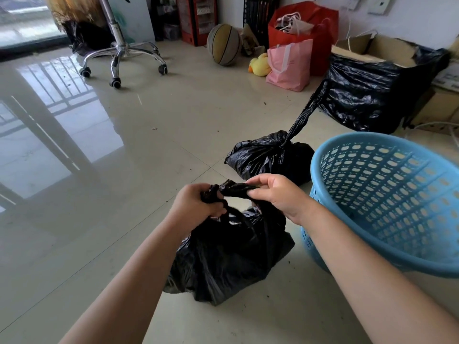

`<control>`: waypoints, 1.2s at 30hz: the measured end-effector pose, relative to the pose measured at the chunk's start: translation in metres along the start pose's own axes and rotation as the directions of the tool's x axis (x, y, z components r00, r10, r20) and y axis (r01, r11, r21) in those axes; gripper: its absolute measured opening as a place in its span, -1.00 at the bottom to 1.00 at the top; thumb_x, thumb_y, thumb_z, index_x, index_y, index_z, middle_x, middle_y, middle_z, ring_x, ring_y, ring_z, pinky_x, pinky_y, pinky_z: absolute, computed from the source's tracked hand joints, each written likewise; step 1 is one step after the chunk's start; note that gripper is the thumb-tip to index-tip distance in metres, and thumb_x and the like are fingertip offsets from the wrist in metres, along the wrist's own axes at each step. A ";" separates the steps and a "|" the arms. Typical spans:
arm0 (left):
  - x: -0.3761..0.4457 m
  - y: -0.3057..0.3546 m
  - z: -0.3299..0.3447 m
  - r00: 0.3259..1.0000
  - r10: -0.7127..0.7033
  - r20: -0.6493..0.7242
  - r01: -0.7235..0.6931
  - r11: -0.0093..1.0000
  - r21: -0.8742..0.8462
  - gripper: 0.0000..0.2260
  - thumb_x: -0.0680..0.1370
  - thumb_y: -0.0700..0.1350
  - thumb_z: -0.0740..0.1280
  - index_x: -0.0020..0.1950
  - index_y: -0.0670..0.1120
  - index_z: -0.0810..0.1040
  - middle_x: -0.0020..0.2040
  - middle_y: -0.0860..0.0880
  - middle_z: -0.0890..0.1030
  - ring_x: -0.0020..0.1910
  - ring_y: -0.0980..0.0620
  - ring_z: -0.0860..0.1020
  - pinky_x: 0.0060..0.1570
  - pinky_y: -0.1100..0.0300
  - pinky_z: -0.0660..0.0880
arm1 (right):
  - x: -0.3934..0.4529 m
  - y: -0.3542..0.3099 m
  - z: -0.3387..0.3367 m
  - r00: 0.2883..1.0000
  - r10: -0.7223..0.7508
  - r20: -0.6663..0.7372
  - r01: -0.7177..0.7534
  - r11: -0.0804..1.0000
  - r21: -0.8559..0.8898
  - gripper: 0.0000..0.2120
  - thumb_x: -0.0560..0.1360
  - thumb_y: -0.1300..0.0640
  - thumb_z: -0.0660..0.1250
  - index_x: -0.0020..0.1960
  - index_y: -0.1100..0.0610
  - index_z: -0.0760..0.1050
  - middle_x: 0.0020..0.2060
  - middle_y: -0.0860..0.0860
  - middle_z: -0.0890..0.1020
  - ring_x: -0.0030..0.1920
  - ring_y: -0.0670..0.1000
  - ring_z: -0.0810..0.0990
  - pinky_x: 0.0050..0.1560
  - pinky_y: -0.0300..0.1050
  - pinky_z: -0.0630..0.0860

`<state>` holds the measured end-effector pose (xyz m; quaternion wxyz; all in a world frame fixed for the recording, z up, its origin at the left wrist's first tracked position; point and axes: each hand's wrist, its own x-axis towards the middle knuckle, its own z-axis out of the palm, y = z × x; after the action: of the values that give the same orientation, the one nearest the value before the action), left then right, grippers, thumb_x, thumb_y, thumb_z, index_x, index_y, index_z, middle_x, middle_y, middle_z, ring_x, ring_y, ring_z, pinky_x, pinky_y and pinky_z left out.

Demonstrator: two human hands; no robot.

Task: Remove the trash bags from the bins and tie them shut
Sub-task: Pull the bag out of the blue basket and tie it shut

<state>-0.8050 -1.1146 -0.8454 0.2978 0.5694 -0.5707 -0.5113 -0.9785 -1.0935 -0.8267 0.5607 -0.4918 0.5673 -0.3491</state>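
Note:
A full black trash bag sits on the tiled floor in front of me. My left hand grips one gathered end of its mouth, and my right hand pinches the other end; the two ends cross between my hands above the bag. Behind it lies a second black trash bag, knotted at the top with a long twisted tail sticking up to the right. A blue perforated plastic bin stands tilted at my right with no bag inside.
A cardboard box wrapped in black plastic stands at the back right. Pink and red bags, a yellow duck toy and a basketball line the far wall. An office chair base stands far left.

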 end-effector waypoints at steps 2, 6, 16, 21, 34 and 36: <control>0.001 0.002 0.001 0.975 0.120 -0.188 -0.124 0.992 -0.010 -0.69 0.39 -0.38 0.42 -0.36 0.02 0.51 -0.39 0.06 0.57 -0.40 0.18 0.50 -0.25 0.34 0.42 | -0.001 -0.003 0.000 0.999 -0.036 0.026 0.036 0.999 0.001 -0.80 0.50 0.29 0.26 -0.15 0.00 0.48 -0.36 -0.01 0.54 -0.33 -0.12 0.53 -0.20 -0.30 0.49; 0.002 0.006 -0.002 0.961 0.125 -0.248 -0.237 0.833 -0.501 -0.57 0.43 -0.51 0.28 -0.47 -0.04 0.59 -0.34 0.05 0.61 -0.32 0.12 0.56 -0.28 0.43 0.49 | 0.002 -0.002 -0.004 0.998 -0.062 -0.031 0.062 0.998 -0.010 -0.86 0.55 0.16 0.21 -0.12 -0.04 0.48 -0.29 -0.05 0.55 -0.22 -0.13 0.52 -0.07 -0.26 0.46; -0.002 -0.008 0.001 0.993 0.075 0.093 0.033 0.575 -0.818 -0.71 0.23 -0.45 0.22 -0.56 -0.11 0.56 -0.45 0.00 0.58 -0.56 0.06 0.54 -0.50 0.35 0.49 | 0.009 0.014 0.001 0.956 0.276 -0.096 -0.233 0.918 0.322 -0.84 0.53 0.07 0.25 -0.11 0.17 0.47 -0.22 0.07 0.53 -0.17 0.02 0.55 -0.17 -0.16 0.50; -0.011 -0.003 0.002 0.988 0.079 0.136 0.067 0.569 -0.820 -0.90 0.16 -0.28 0.35 -0.54 -0.12 0.58 -0.49 -0.02 0.54 -0.55 0.04 0.55 -0.50 0.37 0.43 | 0.007 0.009 -0.001 0.988 0.156 -0.010 -0.149 0.959 0.240 -0.77 0.55 0.02 0.20 -0.25 0.09 0.38 -0.50 -0.09 0.48 -0.54 -0.18 0.46 -0.55 -0.33 0.40; 0.000 0.008 -0.007 0.995 -0.085 0.054 0.071 0.214 -0.974 -0.57 0.62 -0.11 0.01 -0.45 -0.13 0.33 -0.32 -0.11 0.53 -0.23 -0.05 0.49 -0.07 0.09 0.41 | 0.009 -0.007 0.014 0.991 -0.115 -0.064 0.112 0.479 0.871 -0.53 0.42 0.00 0.28 -0.62 0.10 0.33 -0.33 0.11 0.67 -0.21 0.09 0.65 -0.18 -0.10 0.66; 0.007 0.015 -0.010 0.996 -0.082 -0.043 -0.042 0.005 -0.999 -0.56 0.63 -0.11 0.01 -0.44 -0.15 0.30 -0.42 -0.11 0.50 -0.27 -0.05 0.50 -0.02 0.05 0.42 | 0.017 -0.017 0.018 0.979 -0.015 -0.204 0.199 0.311 0.930 -0.45 0.56 0.02 0.16 -0.60 0.12 0.26 -0.59 0.04 0.52 -0.55 0.02 0.55 -0.30 -0.10 0.63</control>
<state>-0.8025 -1.1266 -0.8308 0.6302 0.2234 -0.0220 -0.7433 -0.9566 -1.1111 -0.8177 0.6708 -0.0793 0.2649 -0.6882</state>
